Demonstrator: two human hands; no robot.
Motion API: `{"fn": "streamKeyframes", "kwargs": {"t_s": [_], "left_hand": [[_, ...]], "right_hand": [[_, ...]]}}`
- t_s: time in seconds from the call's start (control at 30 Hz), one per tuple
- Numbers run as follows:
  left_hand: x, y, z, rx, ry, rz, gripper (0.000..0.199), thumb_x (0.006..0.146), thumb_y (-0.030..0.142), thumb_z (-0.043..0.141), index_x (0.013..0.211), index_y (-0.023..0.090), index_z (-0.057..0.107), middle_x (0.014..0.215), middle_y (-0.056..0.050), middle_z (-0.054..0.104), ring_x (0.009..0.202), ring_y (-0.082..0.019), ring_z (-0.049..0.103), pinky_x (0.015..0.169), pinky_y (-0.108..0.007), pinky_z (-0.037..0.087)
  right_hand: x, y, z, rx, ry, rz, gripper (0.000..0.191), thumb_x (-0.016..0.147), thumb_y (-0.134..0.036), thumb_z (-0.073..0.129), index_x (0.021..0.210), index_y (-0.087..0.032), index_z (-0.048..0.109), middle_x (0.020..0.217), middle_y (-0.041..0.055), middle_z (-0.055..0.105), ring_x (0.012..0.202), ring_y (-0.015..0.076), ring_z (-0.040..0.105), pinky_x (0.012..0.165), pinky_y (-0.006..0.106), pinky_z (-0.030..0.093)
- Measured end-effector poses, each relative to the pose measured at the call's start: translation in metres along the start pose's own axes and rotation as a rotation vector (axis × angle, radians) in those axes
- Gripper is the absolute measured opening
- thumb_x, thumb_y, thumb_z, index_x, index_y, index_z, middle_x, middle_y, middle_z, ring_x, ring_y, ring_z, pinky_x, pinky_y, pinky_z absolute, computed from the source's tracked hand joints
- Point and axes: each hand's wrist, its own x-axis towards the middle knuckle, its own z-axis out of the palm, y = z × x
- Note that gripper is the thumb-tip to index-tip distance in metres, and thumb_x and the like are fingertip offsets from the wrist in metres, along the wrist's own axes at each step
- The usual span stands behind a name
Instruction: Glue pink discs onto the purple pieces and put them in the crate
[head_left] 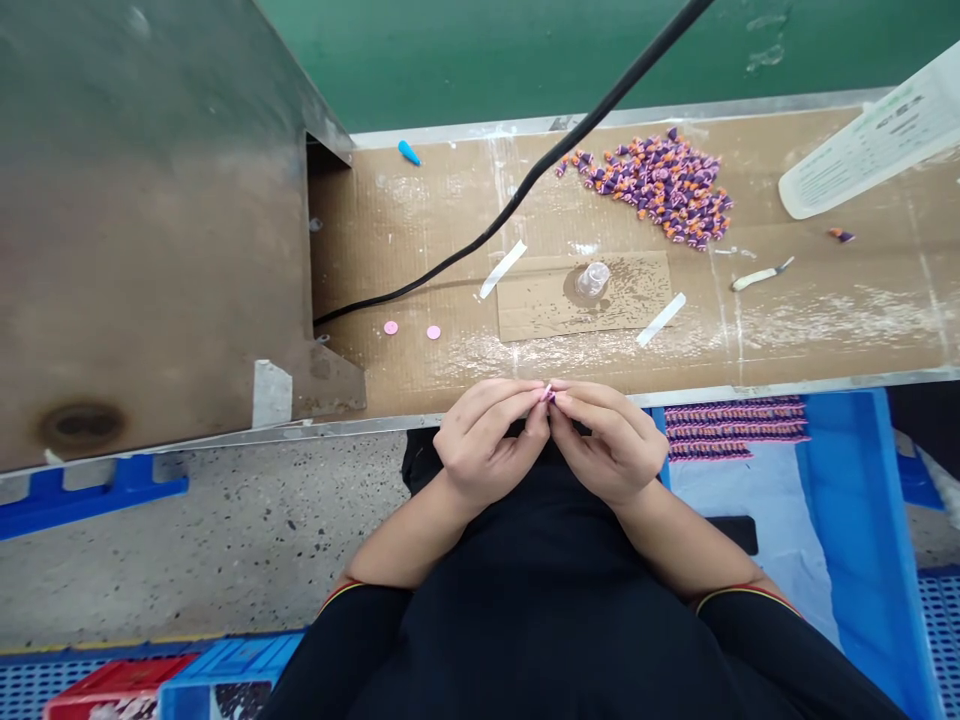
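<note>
My left hand (491,437) and my right hand (609,440) meet at the front edge of the bench, both closed in a pinch. Between their fingertips is a small pink and purple piece (548,393), mostly covered by the fingers. Beyond them a small clear cup (592,280) stands on a wet-spotted piece of cardboard (525,310). Two pink discs (433,332) lie to the left on the bench. A heap of small purple, orange and pink pieces (667,190) is at the back right.
A black cable (525,190) crosses above the bench from a metal box (165,220) at left. A translucent bottle (862,150), a thin brush-like tool (761,276) and a blue cone-shaped tip (409,153) are around. A blue tray (855,500) at right holds rows of pieces (727,425).
</note>
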Motion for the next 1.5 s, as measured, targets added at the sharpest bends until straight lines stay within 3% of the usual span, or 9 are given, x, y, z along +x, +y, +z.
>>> {"fn": "streamKeyframes", "kwargs": {"t_s": [0.3,1.1,1.27,1.5], "left_hand": [[-0.001,-0.002,-0.001,0.014,-0.003,0.022,0.019,0.091,0.002,0.083,0.105,0.012,0.075,0.098,-0.008,0.083,0.087,-0.017,0.082,0.082,-0.028,0.071],[-0.003,0.002,0.000,0.069,0.019,0.033,0.014,0.097,0.008,0.077,0.107,0.017,0.074,0.097,-0.005,0.083,0.085,-0.017,0.081,0.080,-0.029,0.071],[-0.005,0.002,0.000,0.027,0.018,0.040,0.014,0.098,0.008,0.074,0.111,0.014,0.075,0.103,-0.009,0.083,0.091,-0.019,0.083,0.086,-0.031,0.071],[-0.004,0.003,-0.001,-0.036,-0.008,-0.015,0.012,0.101,0.011,0.070,0.110,0.016,0.075,0.101,-0.007,0.083,0.088,-0.018,0.082,0.080,-0.031,0.071]], "right_hand": [[-0.001,0.000,-0.002,0.059,-0.016,-0.009,0.041,0.093,0.003,0.081,0.127,-0.020,0.079,0.108,0.0076,0.086,0.100,0.0231,0.087,0.086,0.035,0.077],[-0.006,-0.001,0.000,0.087,0.004,-0.013,0.058,0.093,-0.001,0.082,0.143,-0.030,0.075,0.111,0.0038,0.087,0.100,0.0252,0.087,0.082,0.038,0.079],[-0.002,-0.001,-0.001,0.066,0.024,-0.012,0.047,0.096,-0.002,0.078,0.135,-0.028,0.077,0.107,0.0035,0.086,0.097,0.0236,0.087,0.080,0.037,0.078],[0.006,-0.002,-0.011,0.032,-0.075,0.134,0.027,0.100,-0.010,0.077,0.120,-0.027,0.078,0.099,0.0030,0.086,0.083,0.0193,0.084,0.070,0.030,0.074]]}}
